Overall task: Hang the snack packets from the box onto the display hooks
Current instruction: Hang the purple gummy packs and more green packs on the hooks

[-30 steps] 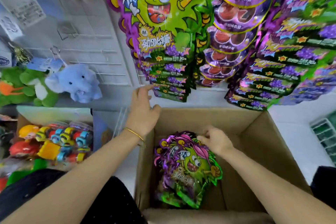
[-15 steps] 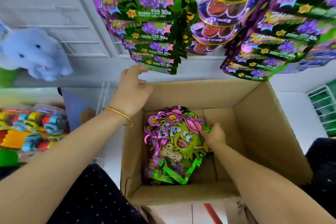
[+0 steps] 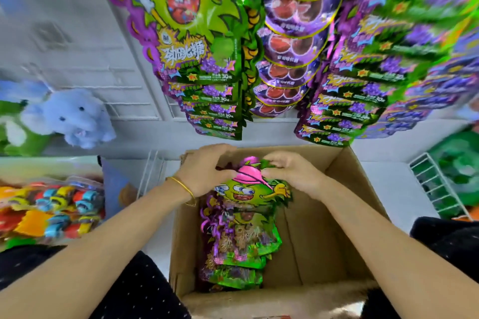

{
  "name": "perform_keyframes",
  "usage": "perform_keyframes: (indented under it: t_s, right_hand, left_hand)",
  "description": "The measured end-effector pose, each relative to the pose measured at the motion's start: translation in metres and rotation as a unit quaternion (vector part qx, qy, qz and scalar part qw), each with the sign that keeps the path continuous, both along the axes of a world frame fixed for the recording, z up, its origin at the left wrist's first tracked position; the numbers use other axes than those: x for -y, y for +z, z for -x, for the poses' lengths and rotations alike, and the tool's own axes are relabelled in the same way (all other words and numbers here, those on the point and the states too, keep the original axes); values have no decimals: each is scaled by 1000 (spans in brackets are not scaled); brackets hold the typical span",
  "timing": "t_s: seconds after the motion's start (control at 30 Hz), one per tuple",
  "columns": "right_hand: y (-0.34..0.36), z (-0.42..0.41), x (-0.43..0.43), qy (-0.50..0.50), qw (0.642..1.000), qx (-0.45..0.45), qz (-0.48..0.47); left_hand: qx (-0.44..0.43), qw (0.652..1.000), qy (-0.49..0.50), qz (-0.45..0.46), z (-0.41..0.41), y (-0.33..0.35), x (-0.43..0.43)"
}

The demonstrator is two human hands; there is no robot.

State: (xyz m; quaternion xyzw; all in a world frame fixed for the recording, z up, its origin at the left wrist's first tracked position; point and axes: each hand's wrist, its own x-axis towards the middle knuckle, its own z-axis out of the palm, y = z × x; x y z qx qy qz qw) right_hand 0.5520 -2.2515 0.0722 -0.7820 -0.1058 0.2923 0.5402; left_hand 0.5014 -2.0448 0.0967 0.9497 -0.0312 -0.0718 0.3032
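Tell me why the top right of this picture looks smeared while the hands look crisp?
Head view: the hung packets at upper right streak with motion blur, likely from the camera moving; the left hand, the right hand and the packet they hold are fairly sharp; glare glints on the purple packs; the wide lens splays the box walls outward.

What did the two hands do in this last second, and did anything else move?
The left hand left the rim of the cardboard box and moved right to the snack packet, which the right hand has lifted off the stack inside; both hands now hold its top. The box, the hung packets above and the blue plush elephant stayed put.
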Motion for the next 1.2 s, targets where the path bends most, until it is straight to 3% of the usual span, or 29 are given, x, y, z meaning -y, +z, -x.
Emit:
perform_keyframes:
  t_s: [0.23,0.33,0.47,0.53,0.6,0.67,0.8,1.03,1.2]
  right_hand:
    - [124,-4,-34,61,980,178,-63]
    - [172,-15,-48,54,959,274,-42]
    - [234,-29,-62,58,924,378,-27]
    - [262,-35,-72,70,906,418,-6]
    - [287,-43,-83,63,883,464,9]
    - [306,-54,-93,35,859,509,26]
    - [333,-71,-113,-50,812,581,23]
    - [355,-83,-141,-141,740,653,73]
    - [362,-78,-151,-151,709,678,122]
  left_hand:
    - [121,991,11,57,-4,90,-10]
    - [155,983,26,92,-18,149,-24]
    - [341,913,147,170,-52,242,-42]
    - [382,886,186,188,-74,278,-47]
    - [382,878,202,208,-98,301,-50]
    - [347,891,202,213,-113,316,-52]
    - [330,911,188,162,-119,333,-56]
    - [286,920,195,182,-112,353,-62]
    - [214,896,211,326,-114,354,-65]
